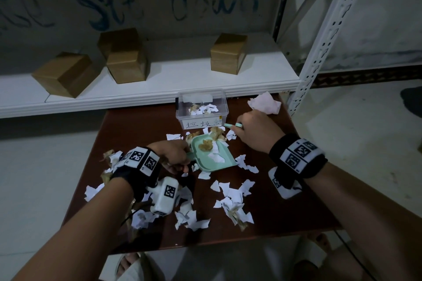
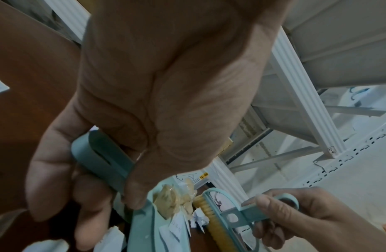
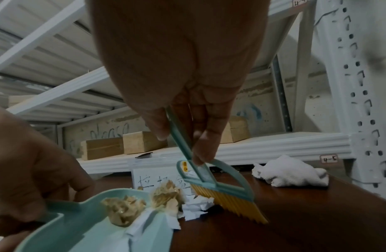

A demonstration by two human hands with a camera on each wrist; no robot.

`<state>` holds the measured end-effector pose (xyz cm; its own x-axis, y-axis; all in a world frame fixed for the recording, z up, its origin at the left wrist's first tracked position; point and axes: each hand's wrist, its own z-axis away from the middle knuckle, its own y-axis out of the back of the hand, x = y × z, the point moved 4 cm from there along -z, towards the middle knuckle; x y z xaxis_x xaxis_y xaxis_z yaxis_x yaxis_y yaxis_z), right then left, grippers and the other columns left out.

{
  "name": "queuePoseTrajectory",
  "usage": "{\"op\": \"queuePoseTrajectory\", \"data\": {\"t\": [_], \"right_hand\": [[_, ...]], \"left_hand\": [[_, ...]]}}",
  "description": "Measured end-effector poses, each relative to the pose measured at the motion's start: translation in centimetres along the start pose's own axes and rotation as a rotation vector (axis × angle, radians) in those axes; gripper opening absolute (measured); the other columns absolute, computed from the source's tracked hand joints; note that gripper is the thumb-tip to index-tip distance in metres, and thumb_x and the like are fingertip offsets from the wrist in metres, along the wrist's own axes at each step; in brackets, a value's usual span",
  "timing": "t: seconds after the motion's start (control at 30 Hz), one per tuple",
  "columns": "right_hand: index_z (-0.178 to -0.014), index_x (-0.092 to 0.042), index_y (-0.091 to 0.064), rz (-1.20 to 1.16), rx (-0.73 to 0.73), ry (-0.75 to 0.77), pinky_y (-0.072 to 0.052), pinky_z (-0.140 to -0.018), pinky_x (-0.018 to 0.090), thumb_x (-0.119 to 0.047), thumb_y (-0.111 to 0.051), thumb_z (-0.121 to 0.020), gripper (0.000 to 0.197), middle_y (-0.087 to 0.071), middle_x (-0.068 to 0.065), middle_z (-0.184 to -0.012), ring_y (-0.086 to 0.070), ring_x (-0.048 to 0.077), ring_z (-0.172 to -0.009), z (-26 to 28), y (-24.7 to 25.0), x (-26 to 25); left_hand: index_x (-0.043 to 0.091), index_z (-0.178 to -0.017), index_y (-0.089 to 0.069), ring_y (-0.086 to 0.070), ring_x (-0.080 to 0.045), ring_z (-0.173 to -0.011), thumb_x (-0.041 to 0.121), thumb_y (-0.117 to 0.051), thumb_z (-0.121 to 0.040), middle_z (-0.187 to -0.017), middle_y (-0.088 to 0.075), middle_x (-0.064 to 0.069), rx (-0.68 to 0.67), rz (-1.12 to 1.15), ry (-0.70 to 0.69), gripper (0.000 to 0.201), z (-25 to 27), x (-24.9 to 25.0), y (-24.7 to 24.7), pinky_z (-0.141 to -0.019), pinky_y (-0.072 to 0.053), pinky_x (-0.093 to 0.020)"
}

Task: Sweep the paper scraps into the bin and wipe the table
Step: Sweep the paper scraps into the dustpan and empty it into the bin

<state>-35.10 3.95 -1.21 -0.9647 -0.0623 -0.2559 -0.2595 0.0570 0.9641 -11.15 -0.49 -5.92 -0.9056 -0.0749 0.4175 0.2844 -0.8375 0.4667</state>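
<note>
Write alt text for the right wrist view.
The right hand pinches the handle of a small teal brush, its yellow bristles pushing white and tan paper scraps into a teal dustpan held by the left hand. Behind stand a labelled clear bin, a crumpled white cloth and shelving.

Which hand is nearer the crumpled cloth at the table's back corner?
Right. The right hand, gripping the brush, sits just in front of the cloth. The left hand holds the dustpan handle, farther away across the table.
</note>
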Motion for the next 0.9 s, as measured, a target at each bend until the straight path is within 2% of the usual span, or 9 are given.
{"op": "queuePoseTrajectory", "data": {"t": [0.07, 0.17, 0.23, 0.33, 0.47, 0.53, 0.63, 0.77, 0.9], "right_hand": [[-0.062, -0.016, -0.040, -0.044, 0.031, 0.012, -0.033, -0.063, 0.036, -0.036, -0.059, -0.101, 0.049, -0.048, 0.007, -0.068, -0.052, 0.029, -0.069, 0.1, 0.5, -0.5], [-0.070, -0.016, -0.051, -0.053, -0.004, 0.016, -0.030, -0.056, 0.034, -0.042, -0.043, -0.106, 0.046, -0.044, -0.002, -0.064, -0.048, 0.022, -0.064, -0.1, 0.9, -1.4], [-0.070, -0.013, -0.052, -0.030, -0.004, 0.039, -0.027, -0.058, 0.036, -0.046, -0.033, -0.104, 0.051, -0.040, -0.004, -0.063, -0.040, 0.020, -0.063, -0.2, 0.6, -1.9], [-0.060, -0.013, -0.043, -0.128, 0.084, 0.032, -0.037, -0.061, 0.040, -0.042, -0.048, -0.102, 0.052, -0.045, 0.003, -0.060, -0.044, 0.021, -0.060, -0.3, 0.6, -1.8], [-0.074, -0.010, -0.063, -0.138, 0.054, -0.013, -0.038, -0.059, 0.038, -0.047, -0.039, -0.103, 0.053, -0.052, 0.001, -0.064, -0.043, 0.015, -0.059, -0.5, 1.5, -1.9], [-0.066, -0.009, -0.062, -0.173, 0.158, -0.017, -0.043, -0.063, 0.041, -0.045, -0.041, -0.101, 0.054, -0.053, 0.000, -0.060, -0.046, 0.017, -0.057, -0.5, 2.8, -1.6], [-0.062, -0.006, -0.063, -0.312, 0.335, -0.030, -0.055, -0.065, 0.046, -0.032, -0.052, -0.102, 0.048, -0.063, 0.007, -0.057, -0.063, 0.024, -0.056, -0.2, 5.1, -0.5], [-0.070, -0.010, -0.068, -0.652, 0.459, -0.235, -0.063, -0.063, 0.049, -0.038, -0.056, -0.103, 0.045, -0.071, 0.002, -0.061, -0.073, 0.016, -0.060, 0.3, 7.2, 1.4], [-0.066, -0.009, -0.067, -0.739, 0.597, -0.308, -0.062, -0.066, 0.049, -0.035, -0.056, -0.104, 0.047, -0.069, 0.005, -0.058, -0.071, 0.022, -0.056, 0.8, 8.7, 1.9]], "left_hand": [[0.011, -0.123, -0.051, -0.056, -0.005, -0.042, 0.006, -0.046, -0.105, -0.082, -0.069, -0.005, 0.018, 0.007, -0.012, 0.019, 0.1, 0.0, 0.1, -0.049, -0.050, -0.022], [0.012, -0.125, -0.052, -0.057, -0.004, -0.043, 0.007, -0.047, -0.105, -0.081, -0.070, -0.004, 0.025, 0.005, -0.012, 0.021, 0.0, -0.2, 0.3, -0.053, -0.051, -0.024], [0.011, -0.128, -0.052, -0.056, -0.006, -0.044, 0.005, -0.046, -0.105, -0.079, -0.070, -0.004, 0.021, 0.015, -0.001, 0.025, -0.2, -0.3, 0.3, -0.053, -0.049, -0.024], [0.010, -0.128, -0.051, -0.055, -0.008, -0.046, 0.004, -0.045, -0.105, -0.077, -0.068, -0.003, 0.017, 0.032, 0.010, 0.024, -0.1, -0.3, 0.2, -0.051, -0.047, -0.024], [0.016, -0.118, -0.050, -0.060, -0.006, -0.049, 0.006, -0.044, -0.106, -0.081, -0.069, -0.003, 0.020, 0.026, 0.024, 0.017, -0.1, -0.3, 0.0, -0.053, -0.051, -0.024], [0.015, -0.114, -0.050, -0.059, -0.007, -0.050, 0.005, -0.043, -0.106, -0.080, -0.069, -0.004, 0.015, 0.037, 0.026, 0.014, -0.1, -0.3, 0.0, -0.050, -0.050, -0.024], [0.012, -0.116, -0.051, -0.059, -0.009, -0.054, 0.007, -0.044, -0.106, -0.083, -0.067, -0.006, 0.015, 0.086, 0.006, 0.014, 0.1, -0.3, 0.1, -0.046, -0.050, -0.023], [0.011, -0.118, -0.055, -0.061, -0.012, -0.062, 0.004, -0.049, -0.104, -0.080, -0.068, -0.002, 0.028, 0.131, -0.038, 0.016, 0.6, 0.1, 0.8, -0.058, -0.053, -0.025], [0.015, -0.110, -0.059, -0.062, -0.010, -0.063, 0.008, -0.046, -0.107, -0.077, -0.074, 0.001, 0.004, 0.194, -0.075, 0.015, 1.7, 1.0, 1.3, -0.063, -0.054, -0.026]]}}
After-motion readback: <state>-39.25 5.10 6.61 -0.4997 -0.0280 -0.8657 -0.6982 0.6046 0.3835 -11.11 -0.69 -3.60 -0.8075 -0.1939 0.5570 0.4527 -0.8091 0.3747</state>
